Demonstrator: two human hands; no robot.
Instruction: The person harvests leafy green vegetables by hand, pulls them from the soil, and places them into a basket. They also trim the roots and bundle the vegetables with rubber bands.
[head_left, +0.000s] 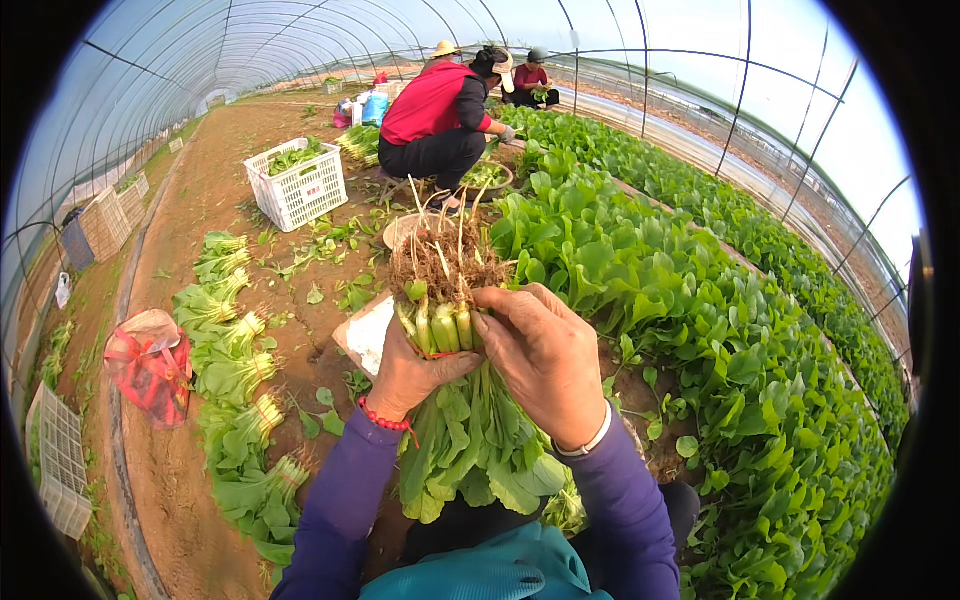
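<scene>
Before me I see a bunch of leafy greens (480, 450) held roots up, its leaves hanging toward my lap. A thin red band (439, 354) circles the pale stems. My left hand (420, 375) grips the bunch around the stems from the left, thumb across the front. On the right side, the thumb and fingers of my right hand (536, 352) pinch an outer stem just below the roots. Brown, soil-covered roots (450, 259) stick up above both hands. Behind my left hand, a white board or box lid (364, 337) lies partly hidden on the soil.
Several bundled greens (244, 375) lie in a row at left, beside a red mesh bag (154, 367). Ahead stand a white plastic crate (300, 187) and a crouching person (442, 112). Dense growing greens (720, 330) fill the right. A black hose (124, 450) runs along the left.
</scene>
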